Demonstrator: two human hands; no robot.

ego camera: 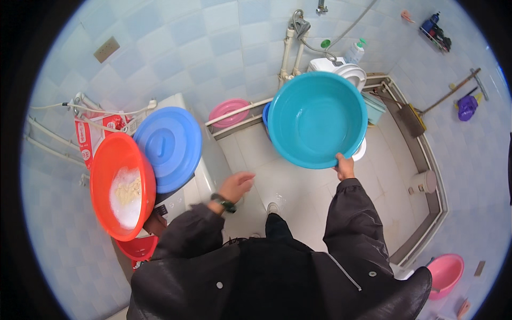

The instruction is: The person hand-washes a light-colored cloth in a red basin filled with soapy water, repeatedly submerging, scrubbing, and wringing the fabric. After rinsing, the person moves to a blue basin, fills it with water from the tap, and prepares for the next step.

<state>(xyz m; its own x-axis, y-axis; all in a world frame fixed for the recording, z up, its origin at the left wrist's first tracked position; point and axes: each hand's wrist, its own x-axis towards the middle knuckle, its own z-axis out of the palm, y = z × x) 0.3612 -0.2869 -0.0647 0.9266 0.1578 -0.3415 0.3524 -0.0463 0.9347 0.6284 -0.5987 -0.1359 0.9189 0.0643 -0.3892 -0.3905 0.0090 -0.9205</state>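
My right hand (pixel 345 167) grips the near rim of a large teal plastic basin (pixel 320 116), held out in front of me above the tiled floor. The inside of this basin shows only its bare, shiny wall and bottom. My left hand (pixel 237 185), with a dark bracelet at the wrist, hangs in the air with nothing in it, fingers partly spread. To its left, on a white washing machine (pixel 204 182), stands an orange-red basin (pixel 102 176) holding white suds and a pale, cream-coloured item (pixel 129 191). A round blue plastic lid (pixel 170 150) leans beside that basin.
Behind the teal basin stands a white toilet (pixel 352 74), partly hidden. White pipes (pixel 240 112) run along the wall, with a pink basin (pixel 228 112) behind them. A broom (pixel 412 120) and dustpan lean at the right. A red bucket (pixel 138 248) stands below the orange-red basin.
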